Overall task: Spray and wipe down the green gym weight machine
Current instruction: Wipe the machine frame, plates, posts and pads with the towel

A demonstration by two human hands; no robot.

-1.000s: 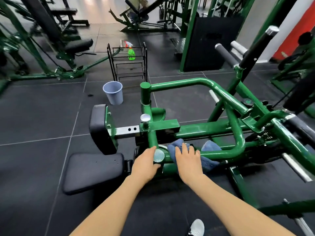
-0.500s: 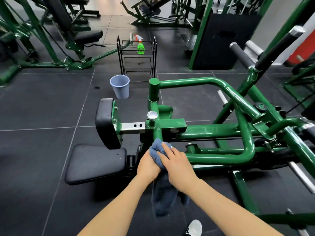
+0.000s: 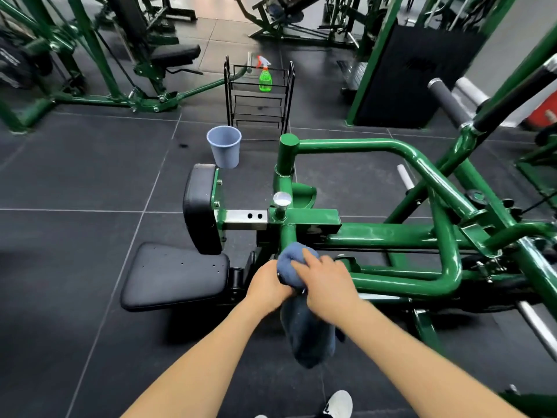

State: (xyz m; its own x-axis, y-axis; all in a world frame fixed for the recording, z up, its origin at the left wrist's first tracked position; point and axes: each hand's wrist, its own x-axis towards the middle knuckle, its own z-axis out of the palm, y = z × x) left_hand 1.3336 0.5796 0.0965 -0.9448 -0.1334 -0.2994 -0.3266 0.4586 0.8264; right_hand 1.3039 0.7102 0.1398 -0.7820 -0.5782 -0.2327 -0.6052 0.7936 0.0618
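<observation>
Setting: commercial gym floor.
Flooring: dark rubber floor tiles [image 3: 75,182].
Equipment at the grip: green weight machine [image 3: 376,233], black seat pad [image 3: 177,276] left of the grip.
Equipment beyond the grip: further green machines [image 3: 99,70], black weight stack shroud [image 3: 416,76].

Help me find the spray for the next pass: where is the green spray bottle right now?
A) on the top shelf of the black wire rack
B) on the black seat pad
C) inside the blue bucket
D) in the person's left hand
A: the green spray bottle stands on the top shelf of the black wire rack, behind the blue bucket, away from both hands.
</observation>
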